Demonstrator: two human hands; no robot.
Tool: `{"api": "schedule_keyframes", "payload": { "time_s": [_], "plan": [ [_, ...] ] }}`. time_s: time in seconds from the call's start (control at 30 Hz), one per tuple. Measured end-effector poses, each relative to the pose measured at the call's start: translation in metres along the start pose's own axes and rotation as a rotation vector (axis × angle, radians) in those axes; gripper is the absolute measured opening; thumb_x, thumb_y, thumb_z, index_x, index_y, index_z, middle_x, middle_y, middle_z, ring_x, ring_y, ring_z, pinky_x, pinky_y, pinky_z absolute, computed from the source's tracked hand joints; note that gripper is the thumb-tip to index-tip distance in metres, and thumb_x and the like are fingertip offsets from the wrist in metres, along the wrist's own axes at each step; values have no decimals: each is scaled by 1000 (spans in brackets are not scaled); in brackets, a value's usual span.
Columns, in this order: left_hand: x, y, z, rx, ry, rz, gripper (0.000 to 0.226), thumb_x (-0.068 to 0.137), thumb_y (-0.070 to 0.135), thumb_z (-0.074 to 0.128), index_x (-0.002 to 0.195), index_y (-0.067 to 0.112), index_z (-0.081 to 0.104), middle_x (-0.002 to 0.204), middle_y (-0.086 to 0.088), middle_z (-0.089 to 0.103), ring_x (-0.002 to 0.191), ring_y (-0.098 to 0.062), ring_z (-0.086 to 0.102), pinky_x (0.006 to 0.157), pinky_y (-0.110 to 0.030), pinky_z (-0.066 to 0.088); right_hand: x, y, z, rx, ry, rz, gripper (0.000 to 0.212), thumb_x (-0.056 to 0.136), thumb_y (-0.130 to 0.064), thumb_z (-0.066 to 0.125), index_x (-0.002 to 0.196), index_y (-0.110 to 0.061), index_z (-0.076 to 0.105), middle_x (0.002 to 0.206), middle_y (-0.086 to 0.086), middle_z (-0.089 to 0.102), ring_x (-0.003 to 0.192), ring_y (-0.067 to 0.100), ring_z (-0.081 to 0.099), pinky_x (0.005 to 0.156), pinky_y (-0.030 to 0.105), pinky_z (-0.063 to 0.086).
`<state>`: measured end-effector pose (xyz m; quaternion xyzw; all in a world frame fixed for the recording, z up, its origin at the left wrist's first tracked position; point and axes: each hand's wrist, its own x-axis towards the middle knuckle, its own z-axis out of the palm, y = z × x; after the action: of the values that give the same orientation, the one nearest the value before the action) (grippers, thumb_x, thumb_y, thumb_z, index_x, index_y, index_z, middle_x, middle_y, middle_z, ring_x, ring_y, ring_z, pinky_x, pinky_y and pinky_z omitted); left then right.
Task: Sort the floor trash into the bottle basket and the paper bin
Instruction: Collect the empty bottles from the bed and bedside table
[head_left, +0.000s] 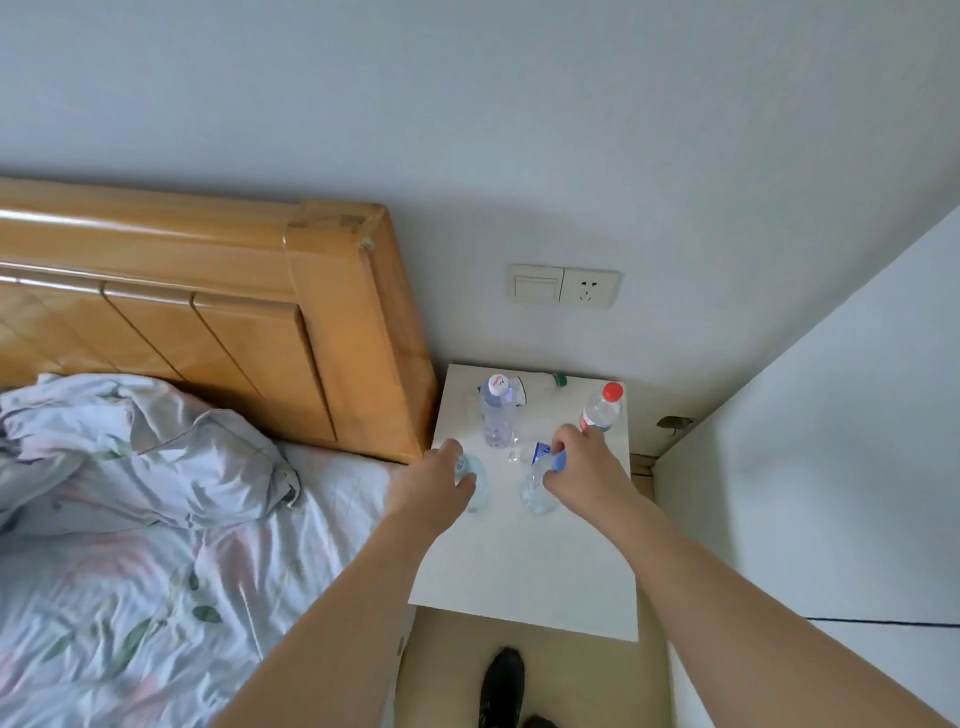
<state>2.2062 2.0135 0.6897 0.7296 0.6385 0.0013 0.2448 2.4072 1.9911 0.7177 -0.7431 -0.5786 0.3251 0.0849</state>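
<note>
My nightstand (524, 571) is plain white; on it one clear bottle (601, 410) has a red cap, another (540, 480) a blue one. The headboard (208, 312) is honey-orange wood, the bedsheet (130, 597) white with pink-and-green leaves

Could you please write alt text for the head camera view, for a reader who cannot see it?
Both hands reach over a white bedside table: the left hand grips a clear bottle, the right hand a blue-capped bottle. Behind stand two more bottles, white-capped and red-capped; a green-capped bottle lies flat. A bed lies left.
</note>
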Motion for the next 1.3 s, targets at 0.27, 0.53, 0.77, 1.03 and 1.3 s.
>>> {"api": "schedule_keyframes", "payload": {
  "time_s": [0.27, 0.53, 0.77, 1.03, 1.3],
  "plan": [
    [-110, 4, -70, -178, 299, -229, 26, 88, 39, 52, 109, 23, 50, 80, 3, 60, 69, -17, 59, 57, -30, 48, -44, -68, -37, 140, -18, -167, 16, 75, -14, 62, 88, -16, 53, 100, 9, 53, 63, 17, 47, 48, 22, 32],
    [-261, -63, -107, -337, 513, -586, 25, 81, 42, 56, 102, 28, 53, 83, 3, 61, 68, -17, 60, 55, -28, 45, -132, -159, -7, 46, -106, -477, 22, 81, -16, 64, 102, -15, 59, 104, 4, 45, 76, 17, 50, 57, 21, 37],
    [-423, -118, -106, -362, 691, -810, 28, 81, 42, 59, 106, 30, 56, 91, 0, 65, 77, -23, 63, 64, -32, 50, -244, -232, 46, -66, -197, -721, 24, 83, -17, 63, 105, -15, 56, 112, 6, 42, 79, 22, 52, 65, 28, 44],
    [-631, -165, -103, -294, 748, -905, 22, 82, 39, 59, 100, 26, 57, 88, -3, 62, 77, -23, 60, 58, -29, 40, -402, -291, 136, -128, -261, -891, 24, 78, -18, 65, 100, -12, 56, 111, 12, 49, 87, 27, 55, 70, 34, 47],
    [-816, -230, -89, -248, 823, -929, 24, 82, 39, 64, 101, 24, 61, 92, -4, 64, 79, -24, 59, 65, -31, 47, -574, -341, 228, -161, -326, -1102, 25, 83, -17, 62, 106, -12, 54, 117, 10, 39, 82, 23, 49, 65, 29, 39]
  ]
}}
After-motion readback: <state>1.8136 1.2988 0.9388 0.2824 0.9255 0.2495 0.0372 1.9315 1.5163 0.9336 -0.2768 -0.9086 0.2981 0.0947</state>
